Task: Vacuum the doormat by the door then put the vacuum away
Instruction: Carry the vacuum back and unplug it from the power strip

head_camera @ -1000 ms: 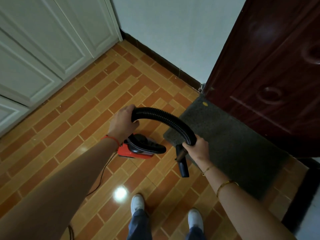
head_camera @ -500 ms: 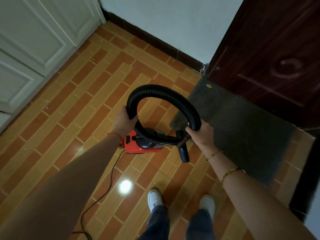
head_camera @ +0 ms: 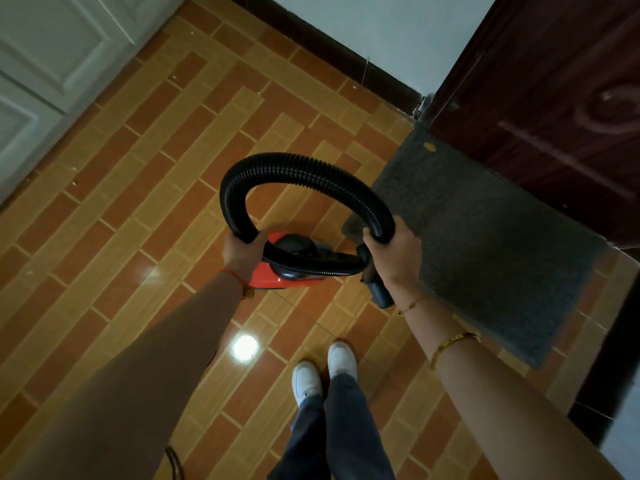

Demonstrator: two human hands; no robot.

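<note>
The hose (head_camera: 304,171) is held as an arch at the centre of the frame. One end is gripped by the left hand (head_camera: 242,251), with the fingers curled round it. The other end is gripped by the right hand (head_camera: 394,254), likewise curled round the hose. The nozzle (head_camera: 379,292) is seen just below the right hand, pointing toward the lower edge of the frame. The red vacuum (head_camera: 273,275) is seen between the two hands, below the arch; whether it rests on the floor (head_camera: 138,202) cannot be told. The doormat (head_camera: 485,244) is laid on the floor at right of centre, against the dark door (head_camera: 554,98) at upper right. White shoes (head_camera: 325,368) are seen at lower centre.
</note>
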